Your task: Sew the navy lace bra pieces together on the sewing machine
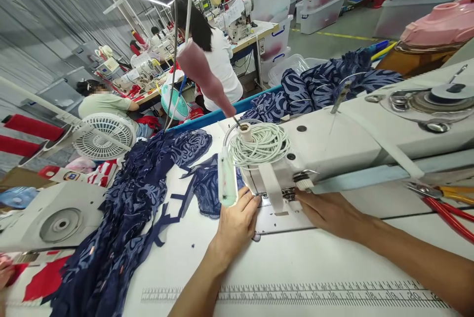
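Observation:
A white sewing machine point(355, 132) reaches in from the right, its presser foot point(288, 194) low over the metal plate point(281, 220). My left hand point(240, 216) rests just left of the foot, fingers together on the edge of a navy patterned lace piece point(210, 191). Part of that piece is hidden behind the hand and a small lamp point(227, 178). On the other side of the foot lies my right hand point(329, 213), low against the table. Its fingertips vanish behind the machine head, so what they touch is hidden.
Navy lace pieces point(144, 183) heap along the left, with more lace point(307, 87) behind the machine. Red-handled pliers point(444, 208) lie at right. A printed ruler point(296, 293) runs along the front. A second machine point(55, 218), a fan point(105, 134) and seated co-workers are beyond.

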`<state>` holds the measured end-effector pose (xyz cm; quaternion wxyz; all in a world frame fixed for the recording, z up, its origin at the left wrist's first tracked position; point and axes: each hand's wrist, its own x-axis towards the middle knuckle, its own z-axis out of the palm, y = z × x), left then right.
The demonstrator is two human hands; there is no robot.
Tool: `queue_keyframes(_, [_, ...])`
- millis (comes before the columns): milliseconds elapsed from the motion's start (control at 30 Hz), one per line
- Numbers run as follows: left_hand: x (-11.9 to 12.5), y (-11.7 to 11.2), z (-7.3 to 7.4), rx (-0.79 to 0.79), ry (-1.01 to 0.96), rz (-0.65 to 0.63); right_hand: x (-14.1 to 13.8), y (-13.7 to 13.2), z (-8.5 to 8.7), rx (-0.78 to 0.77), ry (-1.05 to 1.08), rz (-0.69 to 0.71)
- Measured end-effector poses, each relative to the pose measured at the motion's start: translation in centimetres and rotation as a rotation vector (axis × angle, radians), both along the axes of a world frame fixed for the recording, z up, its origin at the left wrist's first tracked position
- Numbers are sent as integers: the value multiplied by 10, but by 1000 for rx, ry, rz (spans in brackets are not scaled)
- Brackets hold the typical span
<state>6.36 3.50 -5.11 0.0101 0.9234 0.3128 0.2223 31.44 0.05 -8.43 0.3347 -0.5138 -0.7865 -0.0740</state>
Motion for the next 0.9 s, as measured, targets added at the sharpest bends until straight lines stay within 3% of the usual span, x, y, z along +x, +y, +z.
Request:
queue_keyframes(200, [-2,-2,-3,-21,-39,-8,-3,-3,11,96,-13,120])
queue_keyframes(333, [-1,0,0,-34,-97,80,-2,2,6,154,-29,150])
queue_keyframes(500, [-12,-4,5,-95,34,205,-3,7,8,234,-35,162])
queue_keyframes(800, [-47,-60,9,-94,-45,313,-24,-3,32,358,-96,335])
queue_keyframes(900, [-48,-80,7,-106,-62,271,-46,-9,34,209,-91,419])
